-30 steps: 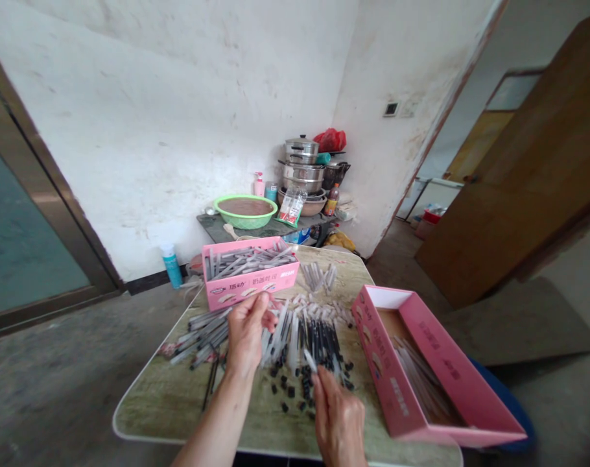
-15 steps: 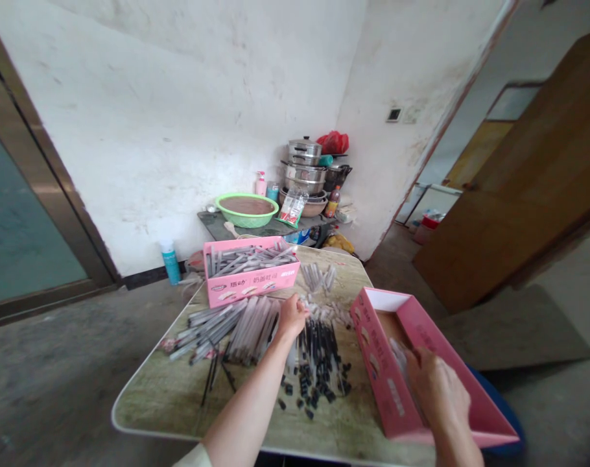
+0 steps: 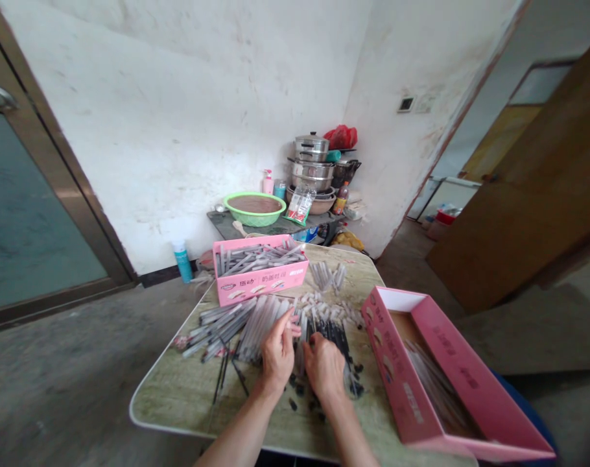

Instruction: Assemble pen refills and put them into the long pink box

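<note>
My left hand (image 3: 278, 353) is over the middle of the table, thumb and fingers drawn together; anything small between them is too fine to make out. Beside it, my right hand (image 3: 325, 368) is curled with fingertips down at the black pen refills (image 3: 338, 334), and what it grips is hidden. Translucent pen barrels (image 3: 256, 324) lie in a row left of my left hand. Small whitish pen parts (image 3: 319, 303) are heaped beyond the hands. Black pen caps or plugs (image 3: 357, 387) lie scattered near my right hand, partly covered by it.
A pink box (image 3: 260, 282) full of pens stands at the table's far side. Another pink box (image 3: 385, 370), with clear slender pieces inside, sits at the right edge. Behind are a green basin (image 3: 256, 219) and stacked steel pots (image 3: 312, 172).
My right hand has left the right pink box and come to the refills in the middle. My left hand has drawn back toward me. The view has shifted slightly.
</note>
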`<state>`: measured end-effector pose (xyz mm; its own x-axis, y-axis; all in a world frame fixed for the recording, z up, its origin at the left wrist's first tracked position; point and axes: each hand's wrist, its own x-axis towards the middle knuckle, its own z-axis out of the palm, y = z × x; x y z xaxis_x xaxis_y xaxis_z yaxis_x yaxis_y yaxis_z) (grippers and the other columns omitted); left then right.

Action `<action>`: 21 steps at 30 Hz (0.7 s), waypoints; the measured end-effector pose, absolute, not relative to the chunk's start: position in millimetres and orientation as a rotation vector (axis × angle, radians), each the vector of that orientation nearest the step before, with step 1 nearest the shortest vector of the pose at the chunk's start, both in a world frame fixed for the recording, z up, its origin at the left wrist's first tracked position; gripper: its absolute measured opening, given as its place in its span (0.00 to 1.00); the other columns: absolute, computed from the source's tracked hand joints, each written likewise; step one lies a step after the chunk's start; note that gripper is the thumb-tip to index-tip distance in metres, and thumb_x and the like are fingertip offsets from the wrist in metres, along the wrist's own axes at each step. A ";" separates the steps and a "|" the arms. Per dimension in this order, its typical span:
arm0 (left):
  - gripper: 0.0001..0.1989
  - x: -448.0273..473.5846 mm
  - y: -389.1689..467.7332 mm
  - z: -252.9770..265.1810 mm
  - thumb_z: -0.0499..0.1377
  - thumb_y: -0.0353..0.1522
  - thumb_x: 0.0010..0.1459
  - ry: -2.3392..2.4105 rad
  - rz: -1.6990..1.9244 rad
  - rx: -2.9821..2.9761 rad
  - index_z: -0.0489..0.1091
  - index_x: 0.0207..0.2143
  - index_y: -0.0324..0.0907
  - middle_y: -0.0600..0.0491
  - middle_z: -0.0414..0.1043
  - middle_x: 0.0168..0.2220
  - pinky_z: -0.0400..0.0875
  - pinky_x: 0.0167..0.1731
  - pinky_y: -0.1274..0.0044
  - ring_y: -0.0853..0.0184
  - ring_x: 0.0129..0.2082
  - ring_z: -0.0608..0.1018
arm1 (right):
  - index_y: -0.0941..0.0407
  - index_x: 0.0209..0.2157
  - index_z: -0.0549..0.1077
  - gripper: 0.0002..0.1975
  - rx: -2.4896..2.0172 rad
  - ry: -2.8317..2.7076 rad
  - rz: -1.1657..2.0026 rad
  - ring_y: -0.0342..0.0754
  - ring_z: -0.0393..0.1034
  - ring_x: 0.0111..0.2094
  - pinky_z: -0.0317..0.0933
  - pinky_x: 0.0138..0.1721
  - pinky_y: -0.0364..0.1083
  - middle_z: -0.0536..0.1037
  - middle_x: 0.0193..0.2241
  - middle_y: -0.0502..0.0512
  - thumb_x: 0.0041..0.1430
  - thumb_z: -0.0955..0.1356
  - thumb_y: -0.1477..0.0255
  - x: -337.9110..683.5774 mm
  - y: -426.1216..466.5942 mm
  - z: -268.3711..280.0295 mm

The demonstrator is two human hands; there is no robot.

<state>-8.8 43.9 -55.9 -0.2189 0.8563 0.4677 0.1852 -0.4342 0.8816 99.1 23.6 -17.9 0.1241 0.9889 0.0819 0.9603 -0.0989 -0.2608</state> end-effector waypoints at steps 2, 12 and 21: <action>0.18 -8.8 44.0 -55.5 0.47 0.34 0.65 1.247 1.719 1.563 0.66 0.54 0.41 0.47 0.76 0.41 0.75 0.36 0.73 0.67 0.32 0.79 | 0.60 0.36 0.73 0.11 -2.186 -1.921 0.159 0.54 0.77 0.33 0.63 0.31 0.44 0.80 0.29 0.63 0.61 0.62 0.68 89.9 31.8 -24.5; 0.18 -8.7 45.0 -56.3 0.46 0.34 0.65 1.251 1.786 1.558 0.66 0.53 0.42 0.48 0.77 0.39 0.76 0.33 0.74 0.68 0.29 0.79 | 0.61 0.33 0.74 0.12 -2.255 -1.921 0.306 0.58 0.75 0.39 0.64 0.37 0.48 0.79 0.34 0.68 0.55 0.66 0.67 94.6 51.2 -26.5; 0.19 -9.1 45.1 -46.8 0.50 0.39 0.63 1.267 1.678 1.480 0.67 0.53 0.41 0.47 0.76 0.40 0.74 0.34 0.74 0.67 0.29 0.78 | 0.58 0.27 0.70 0.12 -2.015 -1.701 0.599 0.53 0.75 0.33 0.63 0.33 0.44 0.79 0.28 0.62 0.58 0.61 0.66 115.0 27.7 -13.2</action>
